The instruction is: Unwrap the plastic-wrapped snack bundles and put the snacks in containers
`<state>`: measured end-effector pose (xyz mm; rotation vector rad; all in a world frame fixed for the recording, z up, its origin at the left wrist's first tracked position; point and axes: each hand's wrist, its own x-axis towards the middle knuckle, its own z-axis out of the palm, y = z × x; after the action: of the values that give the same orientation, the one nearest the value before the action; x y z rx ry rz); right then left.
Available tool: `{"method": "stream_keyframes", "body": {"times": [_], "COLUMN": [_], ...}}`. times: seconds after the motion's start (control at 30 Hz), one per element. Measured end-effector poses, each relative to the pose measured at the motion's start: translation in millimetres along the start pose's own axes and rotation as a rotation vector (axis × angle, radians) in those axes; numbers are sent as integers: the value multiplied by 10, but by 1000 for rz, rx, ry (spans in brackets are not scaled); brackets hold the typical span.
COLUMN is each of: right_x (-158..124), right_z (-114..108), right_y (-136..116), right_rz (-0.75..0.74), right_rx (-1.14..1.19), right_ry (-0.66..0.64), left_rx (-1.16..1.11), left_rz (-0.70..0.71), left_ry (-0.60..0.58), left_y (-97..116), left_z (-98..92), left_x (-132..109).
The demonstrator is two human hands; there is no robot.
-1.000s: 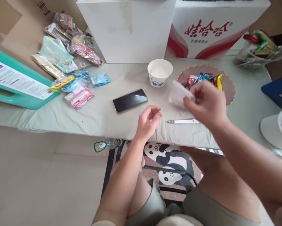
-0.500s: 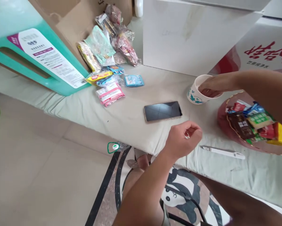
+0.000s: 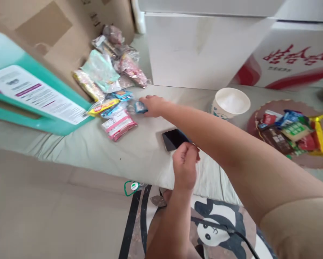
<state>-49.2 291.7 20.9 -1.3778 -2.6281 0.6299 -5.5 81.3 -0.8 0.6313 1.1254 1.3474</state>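
My right hand (image 3: 153, 105) reaches across to the left, its fingers closed around the edge of a small blue snack packet (image 3: 140, 107) lying on the cloth. Part of that packet is hidden by the hand. My left hand (image 3: 185, 163) is closed in front of a black smartphone (image 3: 172, 139); whatever it may hold does not show. Beside the blue packet lie a pink-and-white packet (image 3: 119, 125) and a yellow packet (image 3: 104, 107). A white paper tub (image 3: 231, 102) with a leaf print stands upright beyond my right forearm.
A pink plate (image 3: 258, 108) at right holds several wrapped snacks. White boxes (image 3: 185, 50) line the back. A cardboard box (image 3: 48, 32) and a green liquid jug (image 3: 50, 115) stand at left, near several crinkled wrappers (image 3: 102, 72). The table's front edge runs below my hands.
My right hand has come out of the paper tub and moved left to the blue packet. The left hand has shifted slightly left, still closed. The white pen-like tool is now hidden behind my right arm.
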Motion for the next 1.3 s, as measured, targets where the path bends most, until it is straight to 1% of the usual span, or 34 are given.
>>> {"method": "stream_keyframes", "body": {"times": [0.03, 0.1, 0.17, 0.2, 0.23, 0.27, 0.33, 0.37, 0.4, 0.43, 0.5, 0.53, 0.6, 0.67, 0.73, 0.77, 0.87, 0.93, 0.97, 1.03, 1.1, 1.13, 1.2, 1.3], "right_x": [-76, -345, -752, -998, -1267, -1554, -2156, -2457, -2746, -3019, -3493, -3689, -3993, -4184, -4279, -4301, -4323, -4342, -4357, -4392, -4421, -4428, -4425, -4376], "right_z": [-24, -112, -202, -232, -246, -240, -171, -115, -51, 14, 130, 177, 253, 313, 353, 363, 356, 328, 309, 265, 213, 188, 148, 127], "right_y": [64, 235, 402, 467, 516, 550, 591, 610, 640, 686, 846, 958, 1221, 1472, 1642, 1688, 1699, 1655, 1632, 1588, 1546, 1521, 1463, 1359], "right_rz": [5, 22, 52, 65, 77, 83, 121, 126, 118, 84, 46, 58, 135, 219, 259, 268, 308, 339, 365, 430, 468, 467, 449, 464], "right_rx": [6, 14, 17, 22, 27, 56, 89, 78, 82, 117, 209, 228, 173, 55, -37, -69, -132, -112, -75, 61, 287, 422, 708, 1090], "right_ry": [6, 20, 48, 83, 137, 235, 412, 447, 475, 491, 514, 533, 579, 582, 528, 490, 401, 375, 375, 387, 378, 365, 329, 243], "left_rx": [14, 51, 51, 25, -11, -46, -66, -41, 4, 57, 147, 173, 176, 151, 100, 67, -8, 3, 22, 63, 85, 81, 29, -98], "left_rz": [22, 75, 130, 139, 132, 111, 40, -2, -43, -83, -149, -167, -175, -181, -184, -184, -198, -231, -245, -247, -248, -262, -314, -324], "left_ry": [14, 58, 140, 176, 188, 163, 15, -58, -99, -106, -66, -58, -100, -150, -185, -196, -218, -271, -317, -423, -503, -518, -496, -400], "left_y": [6, 29, 51, 54, 48, 30, -44, -100, -165, -234, -369, -428, -518, -572, -598, -603, -591, -565, -550, -524, -512, -514, -532, -582], "left_z": [-25, -55, -53, -36, -7, 33, 145, 211, 279, 345, 463, 513, 600, 673, 732, 754, 781, 770, 760, 743, 739, 745, 776, 849], "left_x": [5, 20, 34, 38, 37, 31, 4, -15, -35, -56, -89, -99, -105, -98, -88, -84, -82, -87, -90, -97, -102, -103, -104, -114]}}
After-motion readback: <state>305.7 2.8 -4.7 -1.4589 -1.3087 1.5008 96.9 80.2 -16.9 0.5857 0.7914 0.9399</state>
